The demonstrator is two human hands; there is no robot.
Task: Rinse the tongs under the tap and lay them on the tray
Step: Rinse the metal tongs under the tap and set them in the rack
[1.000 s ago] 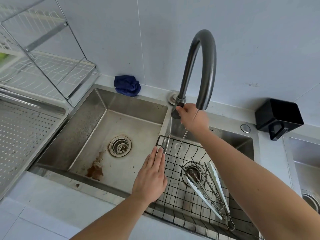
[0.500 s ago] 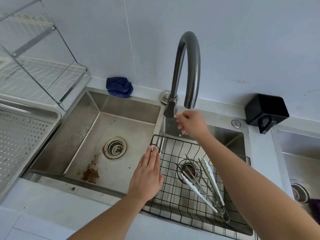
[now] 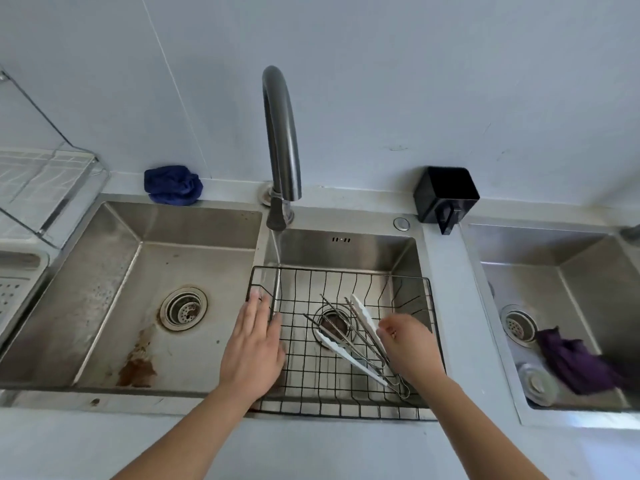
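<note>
The long metal tongs with white plastic tips [image 3: 356,344] lie flat in the black wire basket [image 3: 346,407] that sits in the middle steel basin, their tips over the round drain [image 3: 332,323] and their looped hinge end toward the basket's near right corner. A second, thinner pair of wire tongs seems to lie tangled among them; which arm belongs to which is hard to tell.

The right hand [image 3: 410,344] hovers just above the tongs' shafts with fingers curled and thumb and forefinger drawn close, not yet closed on anything that shows. The left hand [image 3: 254,344] lies flat, fingers together, on the basket's left rim.

The step in hand looks like the pick-up. It would go best if the right hand took both white-tipped arms near the hinge end, squeezed them together so they lift clear of the thin wire pair, and the left hand steadied the basket. From the basket, the dark curved tap [image 3: 282,140] stands behind and slightly left, a thin stream below its spout. The perforated steel tray [image 3: 14,292] lies far left of the basket, so the wet tongs should travel tips-down.
</note>
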